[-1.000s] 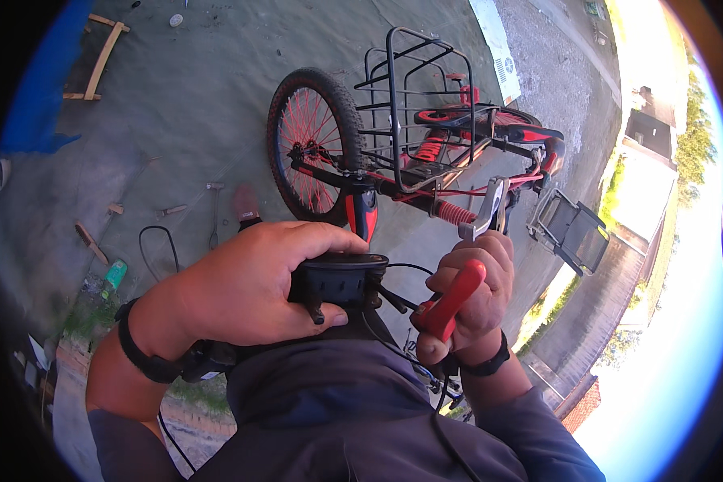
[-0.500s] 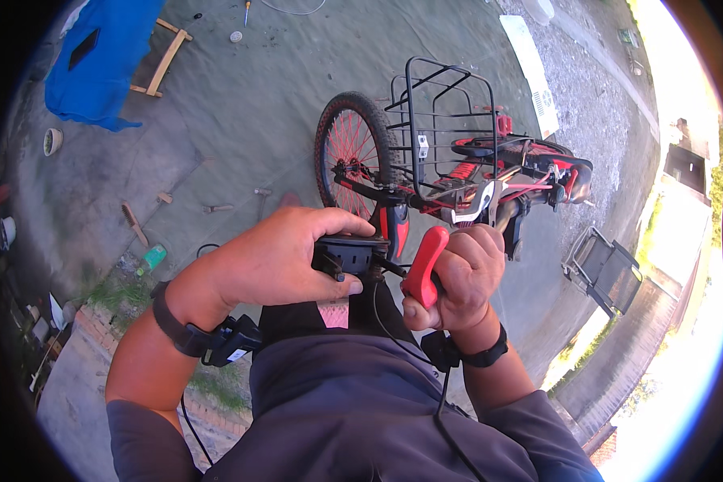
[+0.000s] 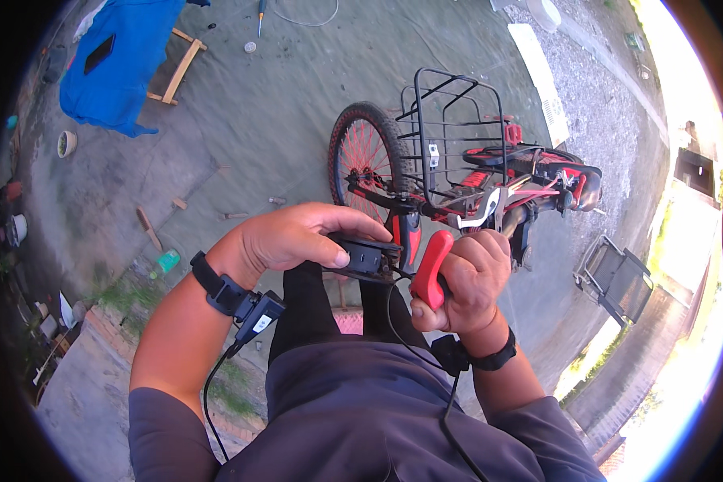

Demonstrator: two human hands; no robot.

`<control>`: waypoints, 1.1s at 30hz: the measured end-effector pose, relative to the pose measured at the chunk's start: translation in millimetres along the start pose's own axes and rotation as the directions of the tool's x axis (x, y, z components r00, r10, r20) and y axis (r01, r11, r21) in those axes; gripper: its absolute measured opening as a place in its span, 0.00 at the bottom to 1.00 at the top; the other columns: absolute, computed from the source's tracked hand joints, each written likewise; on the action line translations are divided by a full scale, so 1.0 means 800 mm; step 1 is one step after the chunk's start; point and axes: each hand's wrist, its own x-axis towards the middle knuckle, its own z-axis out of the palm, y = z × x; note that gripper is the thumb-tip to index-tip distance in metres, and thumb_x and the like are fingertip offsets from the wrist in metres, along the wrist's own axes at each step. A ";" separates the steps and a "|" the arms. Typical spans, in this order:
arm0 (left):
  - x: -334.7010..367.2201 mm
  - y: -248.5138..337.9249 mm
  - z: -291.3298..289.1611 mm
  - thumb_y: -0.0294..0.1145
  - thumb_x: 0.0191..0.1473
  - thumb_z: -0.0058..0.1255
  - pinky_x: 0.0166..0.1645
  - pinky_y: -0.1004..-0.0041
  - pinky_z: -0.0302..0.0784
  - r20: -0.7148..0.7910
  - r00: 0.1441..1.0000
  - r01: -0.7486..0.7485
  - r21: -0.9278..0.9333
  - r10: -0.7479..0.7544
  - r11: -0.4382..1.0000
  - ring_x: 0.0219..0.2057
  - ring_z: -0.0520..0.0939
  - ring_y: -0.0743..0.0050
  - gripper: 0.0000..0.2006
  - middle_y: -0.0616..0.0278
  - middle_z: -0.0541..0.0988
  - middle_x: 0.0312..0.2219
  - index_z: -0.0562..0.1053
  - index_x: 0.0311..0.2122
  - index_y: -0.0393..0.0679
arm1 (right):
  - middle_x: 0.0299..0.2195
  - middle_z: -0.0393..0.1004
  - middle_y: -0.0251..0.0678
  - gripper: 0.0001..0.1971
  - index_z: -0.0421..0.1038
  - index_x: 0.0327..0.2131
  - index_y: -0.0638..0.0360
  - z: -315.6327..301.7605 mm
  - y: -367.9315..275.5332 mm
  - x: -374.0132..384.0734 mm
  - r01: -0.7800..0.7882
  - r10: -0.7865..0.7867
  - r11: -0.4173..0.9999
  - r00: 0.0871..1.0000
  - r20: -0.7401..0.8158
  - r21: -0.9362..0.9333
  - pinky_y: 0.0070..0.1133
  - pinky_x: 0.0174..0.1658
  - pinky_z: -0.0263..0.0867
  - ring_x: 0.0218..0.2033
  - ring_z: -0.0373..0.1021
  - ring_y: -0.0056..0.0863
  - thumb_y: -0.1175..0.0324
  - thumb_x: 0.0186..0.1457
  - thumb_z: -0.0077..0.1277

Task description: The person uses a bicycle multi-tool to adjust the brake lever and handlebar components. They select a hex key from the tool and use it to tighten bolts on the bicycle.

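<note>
Around the middle of the frame, the left hand [image 3: 297,233], half curled, holds a black plastic box [image 3: 363,257] between thumb and fingers. A moment ago the thumb was lower, under the box; now it sits on the near side, and the box tips down to the right, so the hold seems to be changing. Just right of it, the right hand [image 3: 478,281] makes a tight fist around a red-handled tool [image 3: 431,269]. Beyond, toward the upper right, is a red-and-black bicycle [image 3: 475,178] with a wire basket [image 3: 422,136].

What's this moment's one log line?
Left hand: holding black boxy part; right hand: gripping red-handled metal tool; ahead: red-and-black bicycle, black wire basket
</note>
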 end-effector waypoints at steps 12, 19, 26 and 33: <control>0.022 0.058 0.035 0.81 0.49 0.41 0.36 0.70 0.76 -0.168 0.934 0.350 0.618 -0.316 0.704 0.33 0.81 0.68 0.47 0.54 0.80 0.28 0.79 0.40 0.35 | 0.21 0.66 0.32 0.25 0.69 0.24 0.54 0.000 0.000 0.000 -0.020 0.020 1.000 1.000 0.006 -0.018 0.30 0.31 0.55 0.21 0.61 0.33 0.39 0.47 0.52; 0.024 0.062 0.048 0.75 0.50 0.48 0.39 0.68 0.76 -0.216 0.937 0.348 0.652 -0.276 0.673 0.34 0.81 0.67 0.42 0.52 0.81 0.29 0.80 0.37 0.33 | 0.21 0.67 0.32 0.26 0.69 0.23 0.54 0.000 -0.001 0.001 -0.024 0.024 1.000 1.000 0.003 -0.006 0.30 0.31 0.55 0.21 0.62 0.33 0.38 0.47 0.52; 0.025 0.053 0.052 0.55 0.52 0.57 0.39 0.71 0.76 -0.209 0.948 0.315 0.524 -0.240 0.792 0.33 0.81 0.72 0.29 0.55 0.82 0.33 0.79 0.41 0.32 | 0.21 0.67 0.31 0.25 0.70 0.24 0.54 -0.001 -0.001 0.002 -0.021 0.021 1.000 1.000 0.001 -0.005 0.30 0.31 0.55 0.21 0.63 0.33 0.39 0.47 0.53; 0.024 0.046 0.051 0.47 0.54 0.57 0.38 0.75 0.77 -0.188 0.951 0.305 0.422 -0.247 0.854 0.34 0.80 0.78 0.26 0.58 0.81 0.36 0.75 0.49 0.33 | 0.21 0.68 0.31 0.25 0.70 0.24 0.53 -0.002 -0.001 -0.001 -0.028 0.028 1.000 0.999 0.016 -0.005 0.30 0.31 0.55 0.21 0.63 0.33 0.39 0.47 0.53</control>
